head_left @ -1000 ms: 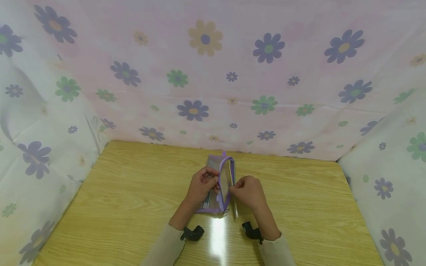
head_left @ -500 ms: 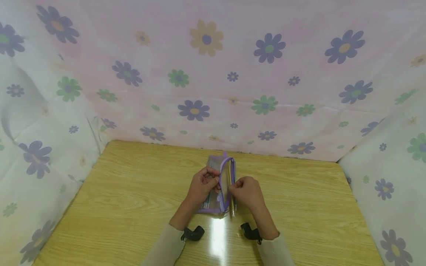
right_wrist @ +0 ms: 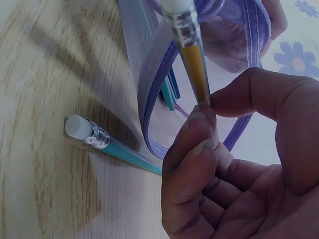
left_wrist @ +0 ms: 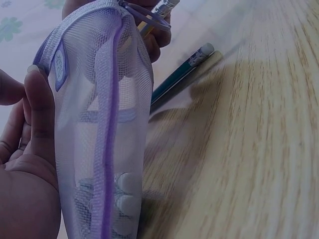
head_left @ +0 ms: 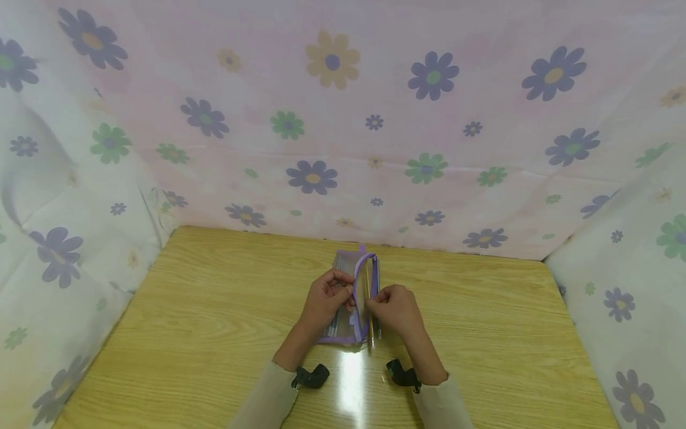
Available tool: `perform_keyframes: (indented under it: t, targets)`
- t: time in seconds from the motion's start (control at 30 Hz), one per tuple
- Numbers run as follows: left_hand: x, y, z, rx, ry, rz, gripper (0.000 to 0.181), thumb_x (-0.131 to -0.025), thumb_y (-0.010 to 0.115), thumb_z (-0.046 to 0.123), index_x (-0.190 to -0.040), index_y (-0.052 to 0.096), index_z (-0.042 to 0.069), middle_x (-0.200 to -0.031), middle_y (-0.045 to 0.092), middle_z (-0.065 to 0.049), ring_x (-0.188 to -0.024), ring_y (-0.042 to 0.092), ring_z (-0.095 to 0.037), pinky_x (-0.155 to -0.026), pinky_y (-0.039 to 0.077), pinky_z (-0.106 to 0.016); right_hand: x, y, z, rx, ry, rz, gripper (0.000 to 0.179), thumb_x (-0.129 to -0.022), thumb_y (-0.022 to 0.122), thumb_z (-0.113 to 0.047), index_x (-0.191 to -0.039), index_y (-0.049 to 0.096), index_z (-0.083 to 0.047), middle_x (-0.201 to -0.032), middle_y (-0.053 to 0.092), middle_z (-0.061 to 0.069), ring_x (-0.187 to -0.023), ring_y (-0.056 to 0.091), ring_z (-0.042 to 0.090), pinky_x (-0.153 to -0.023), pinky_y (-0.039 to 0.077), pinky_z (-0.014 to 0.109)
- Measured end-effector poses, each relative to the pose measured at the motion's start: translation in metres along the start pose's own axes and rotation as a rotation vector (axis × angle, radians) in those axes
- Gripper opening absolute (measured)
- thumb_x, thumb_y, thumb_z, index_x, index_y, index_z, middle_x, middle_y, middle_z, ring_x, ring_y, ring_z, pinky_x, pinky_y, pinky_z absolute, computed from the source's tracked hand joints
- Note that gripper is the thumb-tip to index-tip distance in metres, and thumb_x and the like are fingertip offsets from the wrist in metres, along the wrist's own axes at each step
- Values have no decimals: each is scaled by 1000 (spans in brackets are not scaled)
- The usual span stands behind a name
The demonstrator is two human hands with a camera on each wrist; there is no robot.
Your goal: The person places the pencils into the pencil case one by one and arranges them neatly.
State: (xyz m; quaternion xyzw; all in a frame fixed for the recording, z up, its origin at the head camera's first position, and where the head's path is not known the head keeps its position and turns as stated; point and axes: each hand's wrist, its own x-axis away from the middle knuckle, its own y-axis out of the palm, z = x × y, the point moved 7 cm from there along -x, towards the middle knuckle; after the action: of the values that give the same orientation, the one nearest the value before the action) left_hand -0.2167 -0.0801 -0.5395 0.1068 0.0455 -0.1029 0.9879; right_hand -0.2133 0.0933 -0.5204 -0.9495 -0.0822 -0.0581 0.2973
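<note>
A mesh pencil case (left_wrist: 104, 124) with purple zipper trim stands on its side on the table, its mouth held apart. My left hand (head_left: 326, 301) pinches one edge of that mouth between thumb and fingers. In my right hand (head_left: 398, 307), thumb and fingertips grip a yellow pencil (right_wrist: 195, 69) with a silver ferrule and white eraser. The pencil overlaps the case mouth in the head view, eraser end toward me. Several pencils (left_wrist: 124, 203) with white erasers show through the mesh. Teal barrels (right_wrist: 168, 92) are visible inside the mouth. Against the case's right side lies a teal pencil (right_wrist: 127, 153) on the table.
The wood-grain table (head_left: 225, 298) extends around the case on all sides. Flower-print cloth (head_left: 343, 137) hangs behind it and along both sides. Black wrist cameras (head_left: 312, 376) sit on both wrists, near the sleeves. A light glare (head_left: 351, 384) shines on the tabletop.
My right hand has shifted slightly left, bringing the yellow pencil from the case's right edge over its mouth. The teal pencil beside the case now shows more. My left hand stays put.
</note>
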Motion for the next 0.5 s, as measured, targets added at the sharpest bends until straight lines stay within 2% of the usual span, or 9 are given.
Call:
perform_keyframes:
  t: [0.33, 0.5]
  targets:
    - [0, 2, -1, -11, -5, -6, 17, -100, 60, -5, -116, 62, -12, -93, 65, -8, -70, 66, -12, -60, 59, -25, -2, 1, 4, -41, 25, 18, 12, -84, 71, -12, -76, 75, -4, -62, 65, 2, -53, 56, 13, -47, 45, 25]
    - [1, 3, 0, -14, -11, -1, 17, -100, 60, -5, -116, 62, -11, -93, 65, -9, -71, 66, -12, -60, 59, -25, -4, 2, 8, -113, 75, 19, 14, -84, 70, -14, -79, 75, -2, -66, 68, 4, -57, 61, 16, -49, 48, 26]
